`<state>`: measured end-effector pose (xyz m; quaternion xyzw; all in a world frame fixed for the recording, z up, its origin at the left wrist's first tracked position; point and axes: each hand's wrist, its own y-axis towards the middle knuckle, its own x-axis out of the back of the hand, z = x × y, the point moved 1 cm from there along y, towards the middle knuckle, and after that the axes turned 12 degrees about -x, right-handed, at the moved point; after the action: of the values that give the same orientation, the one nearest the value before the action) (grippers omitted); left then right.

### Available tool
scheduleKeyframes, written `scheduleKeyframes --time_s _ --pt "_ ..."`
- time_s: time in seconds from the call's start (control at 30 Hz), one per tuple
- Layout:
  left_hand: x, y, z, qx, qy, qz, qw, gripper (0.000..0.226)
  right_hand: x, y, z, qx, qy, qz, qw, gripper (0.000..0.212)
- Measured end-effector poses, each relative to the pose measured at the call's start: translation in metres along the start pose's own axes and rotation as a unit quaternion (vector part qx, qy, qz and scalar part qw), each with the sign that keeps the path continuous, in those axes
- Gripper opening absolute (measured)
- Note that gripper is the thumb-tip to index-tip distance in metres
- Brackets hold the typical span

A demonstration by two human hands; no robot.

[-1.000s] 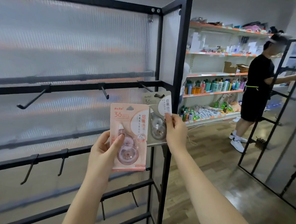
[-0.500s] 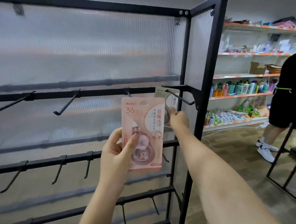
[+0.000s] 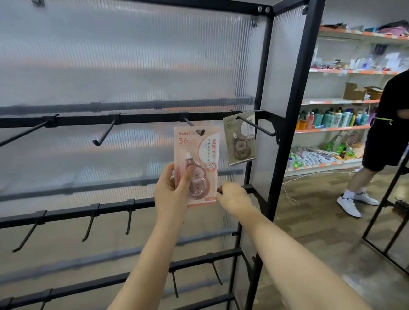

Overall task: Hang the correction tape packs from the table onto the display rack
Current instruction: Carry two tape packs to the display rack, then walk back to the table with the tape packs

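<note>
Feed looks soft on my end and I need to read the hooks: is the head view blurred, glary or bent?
Head view: wide-angle bend bows the rack frame; the ribbed back panel shows hazy streaked reflections; the pink pack reads clearly, the grey pack is dimmer and softer.

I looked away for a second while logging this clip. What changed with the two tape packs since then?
The right hand let go of the grey pack, which now hangs on the rightmost hook of the rack's upper bar, and dropped lower, holding nothing. The left hand still grips the pink pack, not yet hung.
</note>
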<state>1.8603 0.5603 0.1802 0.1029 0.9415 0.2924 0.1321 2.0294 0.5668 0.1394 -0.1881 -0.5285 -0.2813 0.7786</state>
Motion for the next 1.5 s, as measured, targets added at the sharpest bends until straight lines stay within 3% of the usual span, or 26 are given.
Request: scheduleKeyframes --time_s 0.13,0.37,0.47,0.53,0.7,0.93,1.13,1.3,1.5 --pt "-0.002 0.038 0.034 0.015 0.053 0.026 0.998 0.018 -0.006 -0.005 0.01 0.071 -0.062 -0.029 0.995 0.029" --pt "-0.007 0.096 0.069 0.098 0.13 0.024 0.986 0.026 -0.006 -0.015 0.017 0.102 -0.114 -0.027 0.988 0.025" --pt "0.002 0.098 0.075 0.098 0.213 0.075 0.969 0.036 -0.006 -0.024 0.018 0.101 -0.124 -0.028 0.987 0.029" --pt "0.015 0.087 0.077 0.087 0.299 0.132 0.941 0.044 -0.005 -0.033 0.02 0.1 -0.13 -0.028 0.986 0.029" --pt "0.067 0.04 0.058 0.054 0.465 0.215 0.857 0.04 -0.009 -0.068 0.036 0.116 -0.135 -0.007 0.984 0.028" --pt "0.181 -0.018 -0.003 -0.013 0.674 0.313 0.669 0.044 -0.057 -0.135 0.121 0.193 -0.093 0.005 0.977 0.026" --pt "0.33 -0.064 -0.075 0.105 0.754 0.22 0.61 0.039 -0.116 -0.242 0.267 0.34 -0.11 0.049 0.933 0.028" --pt "0.466 -0.123 -0.158 0.205 0.793 0.128 0.559 0.041 -0.154 -0.364 0.387 0.52 -0.113 0.055 0.845 0.024" --pt "0.634 -0.222 -0.256 0.349 0.781 0.012 0.517 0.042 -0.208 -0.533 0.512 0.646 -0.093 0.099 0.751 0.031"
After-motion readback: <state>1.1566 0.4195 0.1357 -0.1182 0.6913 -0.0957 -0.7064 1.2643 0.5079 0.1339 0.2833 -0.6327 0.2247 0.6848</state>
